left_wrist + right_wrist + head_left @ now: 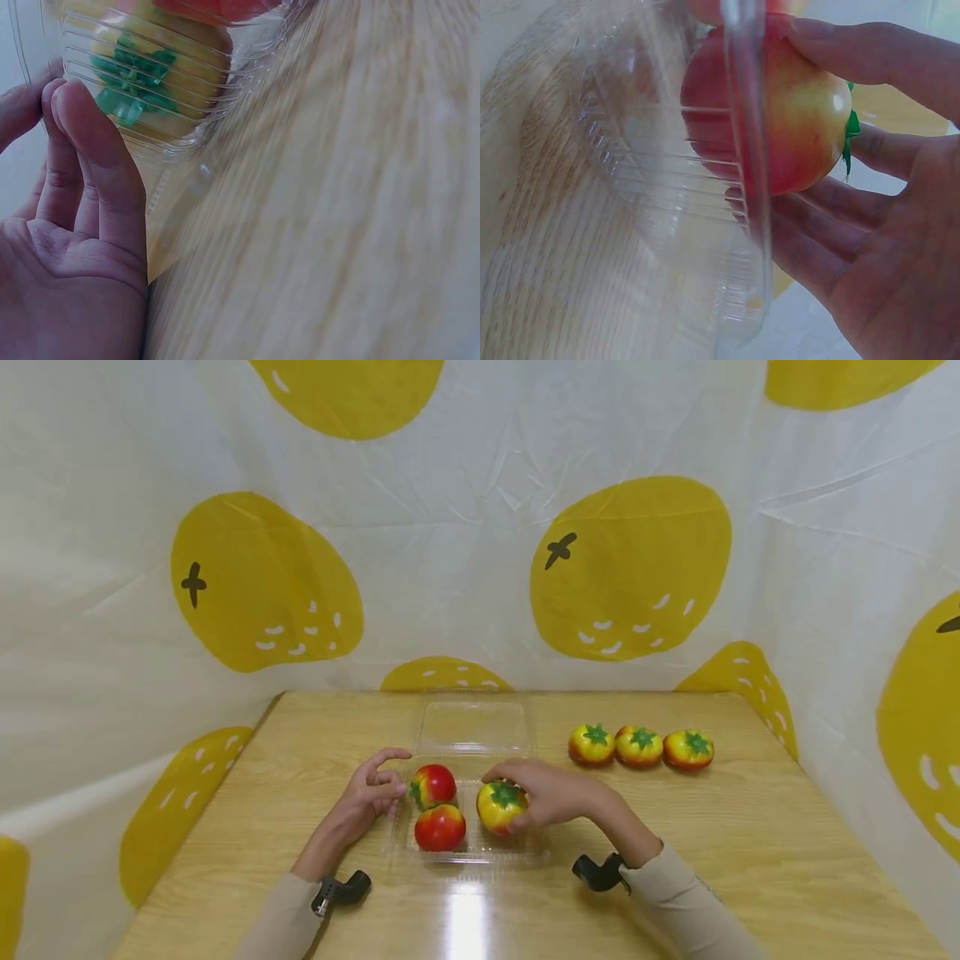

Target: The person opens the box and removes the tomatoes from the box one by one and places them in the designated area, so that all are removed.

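A clear plastic clamshell box lies with its lid folded back. Two red toy tomatoes sit in its left half. My right hand grips a third toy tomato, yellow and red with a green star-shaped leaf top, over the right half; the right wrist view shows it partly behind the box wall. With loosely bent fingers, my left hand touches the box's left rim. In the left wrist view its fingertips meet the ribbed wall.
Several things surround the box: three yellow-red toy tomatoes stand in a row on the wooden table, right of the lid. A white curtain with yellow fruit prints hangs behind and beside the table.
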Available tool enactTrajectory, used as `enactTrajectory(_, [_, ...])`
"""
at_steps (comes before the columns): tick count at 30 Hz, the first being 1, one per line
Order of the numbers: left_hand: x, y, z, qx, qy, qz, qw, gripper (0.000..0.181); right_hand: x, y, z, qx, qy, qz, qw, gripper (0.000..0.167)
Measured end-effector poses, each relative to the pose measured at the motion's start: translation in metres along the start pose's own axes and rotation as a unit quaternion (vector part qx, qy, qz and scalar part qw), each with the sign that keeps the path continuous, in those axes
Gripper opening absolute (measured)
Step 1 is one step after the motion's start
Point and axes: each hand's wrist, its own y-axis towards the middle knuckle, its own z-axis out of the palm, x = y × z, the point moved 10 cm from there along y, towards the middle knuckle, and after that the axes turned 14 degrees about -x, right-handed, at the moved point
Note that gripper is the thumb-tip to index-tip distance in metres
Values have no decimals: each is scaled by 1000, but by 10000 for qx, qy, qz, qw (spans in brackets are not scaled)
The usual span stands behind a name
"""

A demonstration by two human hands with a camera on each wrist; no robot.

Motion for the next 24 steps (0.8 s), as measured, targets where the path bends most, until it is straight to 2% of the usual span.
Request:
enactTrajectory(6, [0, -1, -2, 9, 48, -28, 10000, 47, 2, -2, -5, -51, -59, -62, 10000, 67])
enactTrajectory(13, [-4, 2, 1, 71, 19, -34, 10000, 48, 2, -5, -15, -284, 227, 132, 9993, 67])
enactTrajectory(17, [-4, 2, 1, 83, 42, -56, 9999, 49, 4, -6, -18, -355, 286, 71, 9989, 67])
enactTrajectory(24, [-4, 1, -1, -17, 120, -88, 9999, 47, 6, -7, -24, -454, 426, 150, 9979, 65])
